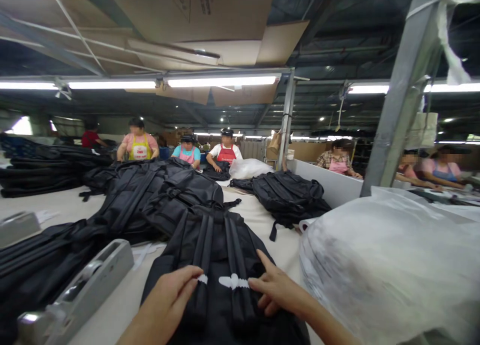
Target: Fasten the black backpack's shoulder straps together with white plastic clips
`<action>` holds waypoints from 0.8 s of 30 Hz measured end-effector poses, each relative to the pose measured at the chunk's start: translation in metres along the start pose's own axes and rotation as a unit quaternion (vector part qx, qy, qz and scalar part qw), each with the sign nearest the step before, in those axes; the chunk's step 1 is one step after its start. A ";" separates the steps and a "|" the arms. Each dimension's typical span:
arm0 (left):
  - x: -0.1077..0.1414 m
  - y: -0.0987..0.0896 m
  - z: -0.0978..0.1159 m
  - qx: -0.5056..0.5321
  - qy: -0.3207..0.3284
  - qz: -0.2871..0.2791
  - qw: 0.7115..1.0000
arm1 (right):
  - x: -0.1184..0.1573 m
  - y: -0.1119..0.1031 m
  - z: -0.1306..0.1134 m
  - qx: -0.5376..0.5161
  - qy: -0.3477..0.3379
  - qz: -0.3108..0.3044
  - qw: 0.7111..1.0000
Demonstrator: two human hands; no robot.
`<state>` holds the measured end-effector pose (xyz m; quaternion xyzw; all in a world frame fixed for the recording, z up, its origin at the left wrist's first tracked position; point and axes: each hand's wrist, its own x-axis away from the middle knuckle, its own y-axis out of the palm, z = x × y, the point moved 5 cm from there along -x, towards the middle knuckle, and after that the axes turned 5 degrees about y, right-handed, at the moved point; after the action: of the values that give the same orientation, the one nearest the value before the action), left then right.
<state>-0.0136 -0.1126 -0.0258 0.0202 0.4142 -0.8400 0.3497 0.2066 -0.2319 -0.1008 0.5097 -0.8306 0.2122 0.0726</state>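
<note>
A black backpack [215, 240] lies before me with its two shoulder straps facing up. On the right strap sits a small white notched strip [233, 282], with a rounded tab at its left. My right hand [275, 285] has its thumb at the strip's notched end, the index finger stretched out on the bag and the other fingers curled. My left hand [170, 297] is closed, its fingertips pinching the end of another white notched strip [203, 279] at the left strap. Most of that second strip is hidden by the fingers.
More black backpacks [150, 190] are heaped behind and to the left. Another backpack [288, 192] lies at the back right. A large bundle of clear plastic bags [390, 265] fills the right side. A grey metal device [86, 290] stands at left. Several co-workers [226, 152] work beyond.
</note>
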 end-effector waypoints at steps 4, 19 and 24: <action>0.012 -0.004 -0.024 -0.082 -0.036 -0.038 0.995 | 0.006 0.008 0.000 0.090 -0.036 -0.002 0.995; 0.017 0.088 0.023 -0.156 0.097 -0.221 0.958 | -0.014 0.022 0.021 -0.043 -0.024 -0.028 0.998; 0.016 0.122 0.008 -0.066 0.113 -0.269 0.954 | -0.034 0.032 0.028 0.005 -0.010 0.049 0.999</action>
<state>0.0498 -0.1776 -0.1090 -0.0201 0.4954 -0.8662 0.0620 0.1972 -0.2036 -0.1467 0.4707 -0.8545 0.2139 0.0510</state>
